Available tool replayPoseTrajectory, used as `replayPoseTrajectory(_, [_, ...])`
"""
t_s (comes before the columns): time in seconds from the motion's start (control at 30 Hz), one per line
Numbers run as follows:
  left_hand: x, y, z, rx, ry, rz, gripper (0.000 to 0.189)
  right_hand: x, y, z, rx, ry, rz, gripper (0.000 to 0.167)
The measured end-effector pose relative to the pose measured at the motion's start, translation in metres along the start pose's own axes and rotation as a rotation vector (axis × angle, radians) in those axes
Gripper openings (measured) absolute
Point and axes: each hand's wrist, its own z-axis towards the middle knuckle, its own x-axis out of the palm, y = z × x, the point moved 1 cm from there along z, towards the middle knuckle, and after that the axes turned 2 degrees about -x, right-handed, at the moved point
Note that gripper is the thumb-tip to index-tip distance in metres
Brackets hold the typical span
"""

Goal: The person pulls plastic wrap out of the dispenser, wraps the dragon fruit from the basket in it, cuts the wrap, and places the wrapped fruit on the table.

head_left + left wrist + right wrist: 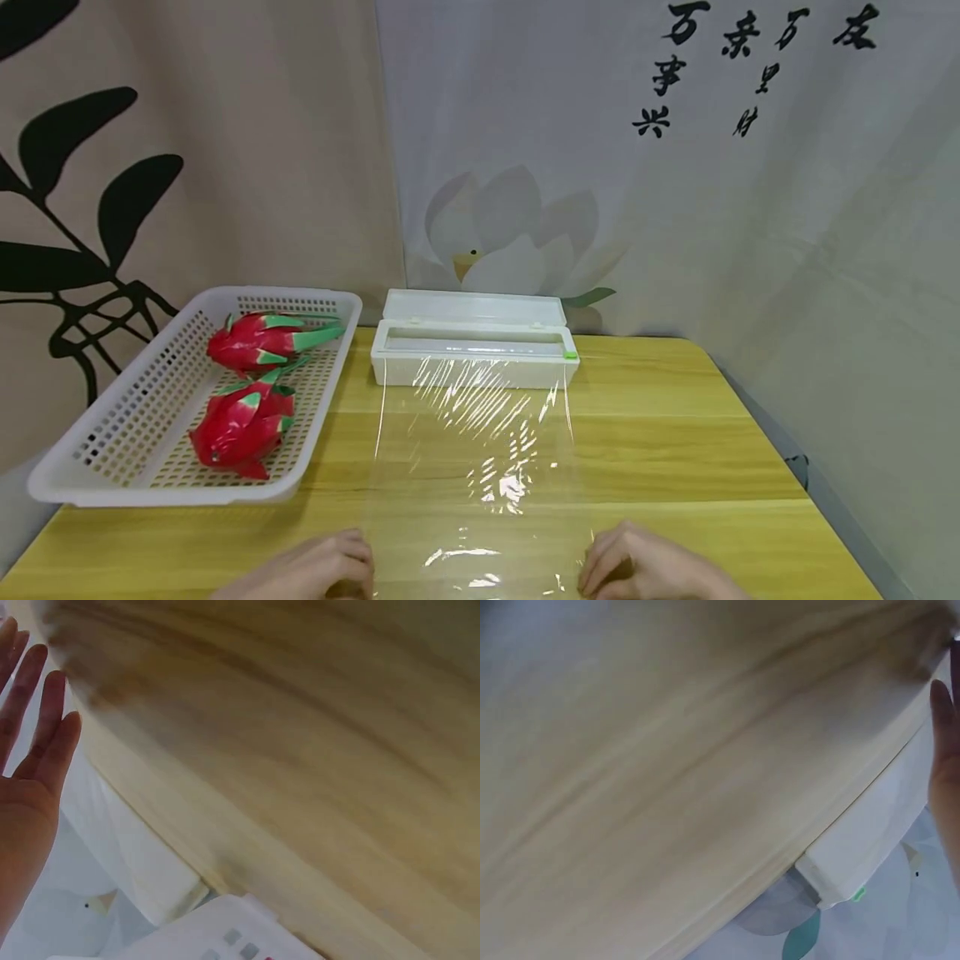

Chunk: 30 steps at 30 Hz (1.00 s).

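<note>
Left fingers (356, 552) and right fingers (604, 557) tight on clear film (510, 488), distinct only in head view

Film (480, 454) before box (475, 327), right of basket (172, 497)

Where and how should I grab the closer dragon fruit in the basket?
Probably best: cup the closer dragon fruit round its plump red middle, from above and the front. The basket's wall surrounds it, the other dragon fruit lies just behind, and thin green tips might bend.
</note>
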Motion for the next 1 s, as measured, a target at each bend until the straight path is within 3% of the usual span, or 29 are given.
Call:
replayPoseTrajectory(0.1, [-0.001,0.002,-0.001,-0.044,0.02,-0.057,0.012,-0.003,-0.004,-0.004,-0.039,0.014,-0.028,0.017])
replayPoseTrajectory(0.17, [-0.002,0.002,-0.002,-0.115,0.037,-0.111,0.015,-0.005,-0.006,-0.007,-0.058,0.017,-0.037,0.017])
replayPoseTrajectory(0.33, [-0.002,0.003,-0.004,-0.231,0.069,-0.17,0.011,-0.008,-0.008,-0.013,-0.009,0.02,0.007,0.02])
replayPoseTrajectory(0.4, [-0.002,0.003,-0.004,-0.223,0.068,-0.158,0.009,-0.009,-0.008,-0.014,0.022,0.023,0.028,0.021])
replayPoseTrajectory(0.5, [-0.001,0.002,-0.005,-0.161,0.038,-0.089,0.01,-0.01,-0.009,-0.015,0.037,0.027,0.044,0.022])
replayPoseTrajectory(0.63, [0.0,0.001,-0.006,-0.067,-0.021,0.073,0.019,-0.011,-0.014,-0.016,-0.01,0.033,0.025,0.021])
replayPoseTrajectory(0.7, [0.001,0.001,-0.006,-0.066,-0.012,0.103,0.023,-0.013,-0.016,-0.018,-0.034,0.035,0.031,0.021])
replayPoseTrajectory(0.83, [0.002,0.001,-0.004,-0.046,0.005,0.11,0.023,-0.017,-0.015,-0.022,0.045,0.044,0.256,0.022])
replayPoseTrajectory(0.87, [0.003,0.001,-0.004,-0.025,-0.009,0.122,0.021,-0.018,-0.014,-0.022,0.053,0.033,0.267,0.021])
replayPoseTrajectory(0.93, [0.004,0.002,-0.003,0.028,-0.061,0.16,0.019,-0.019,-0.009,-0.019,0.071,-0.01,0.236,0.02])
replayPoseTrajectory(1.0, [0.007,0.002,-0.002,0.107,-0.146,0.237,0.017,-0.018,-0.002,-0.013,0.051,-0.079,-0.01,0.022])
